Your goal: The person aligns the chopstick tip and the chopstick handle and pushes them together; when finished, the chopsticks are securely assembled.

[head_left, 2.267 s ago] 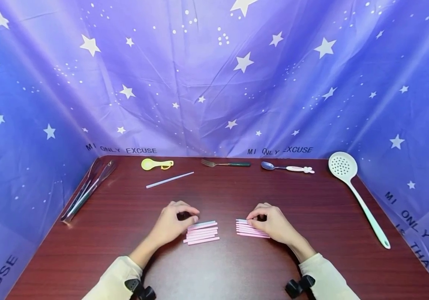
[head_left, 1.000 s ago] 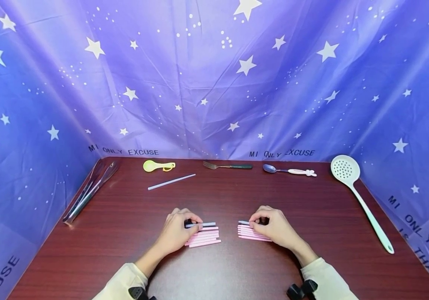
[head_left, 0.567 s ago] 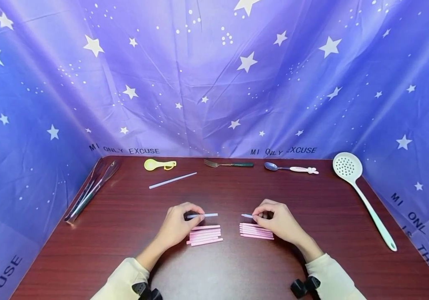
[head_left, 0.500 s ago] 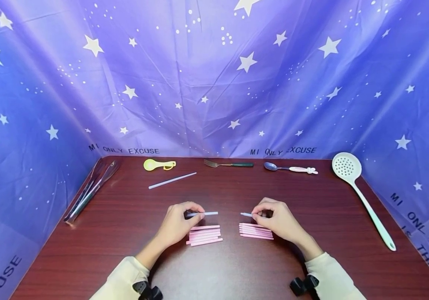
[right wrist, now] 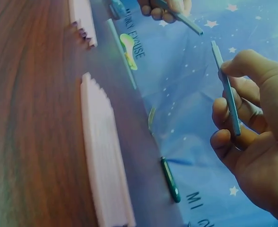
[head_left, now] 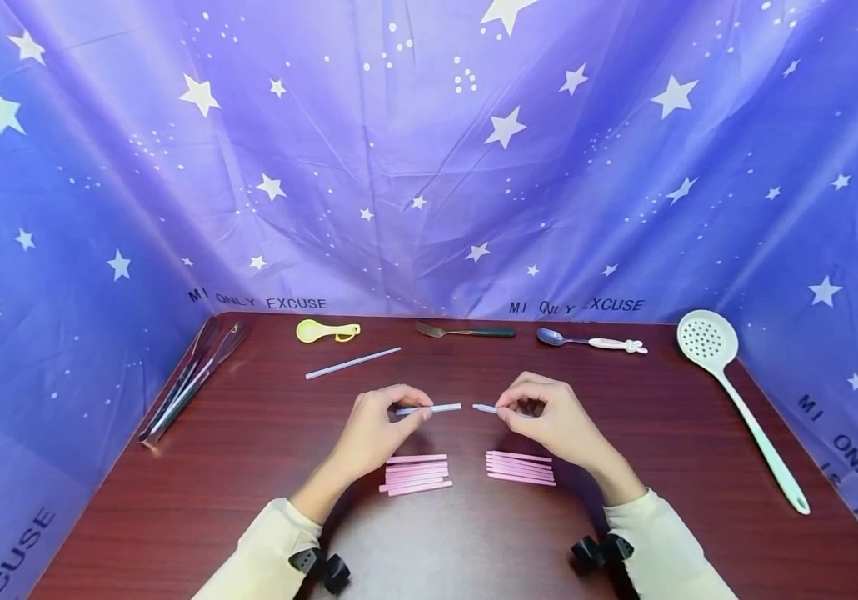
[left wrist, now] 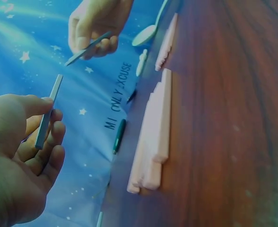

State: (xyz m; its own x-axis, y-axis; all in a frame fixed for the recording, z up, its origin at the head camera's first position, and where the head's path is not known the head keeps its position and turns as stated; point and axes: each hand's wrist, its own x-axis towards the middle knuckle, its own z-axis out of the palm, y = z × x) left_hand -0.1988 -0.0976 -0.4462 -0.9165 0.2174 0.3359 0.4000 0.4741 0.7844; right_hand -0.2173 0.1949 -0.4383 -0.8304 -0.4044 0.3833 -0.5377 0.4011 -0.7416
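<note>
Fingers and thumb of my left hand (head_left: 376,427) are pinching a blue-grey stick (head_left: 447,407); those of my right hand (head_left: 555,423) are pinching a second blue-grey stick (head_left: 485,408), whose narrower tip is pointing at the other; I am holding both above the wood, their ends facing across a small gap. Beyond them a violet-blue star-printed curtain (head_left: 324,167) is hanging around the far side; below it the red-brown table (head_left: 264,425) is spreading under my arms; cream sleeves (head_left: 267,546) are covering my forearms. Well out to my right a pale green skimmer (head_left: 762,429) is lying at a slant; far to my left metal tongs (head_left: 192,383) are lying along the edge; at the back a spoon with a white rabbit-ended handle (head_left: 609,343), a green-handled fork (head_left: 492,332) and a yellow measuring spoon (head_left: 311,331) are lying in a row; a thin pale-blue rod (head_left: 352,362) is lying just in front of the measuring spoon. Nearer me, two groups of pink sticks are resting side by side, the left group (head_left: 416,473) with uneven ends, the right group (head_left: 521,468) lining up more neatly.
</note>
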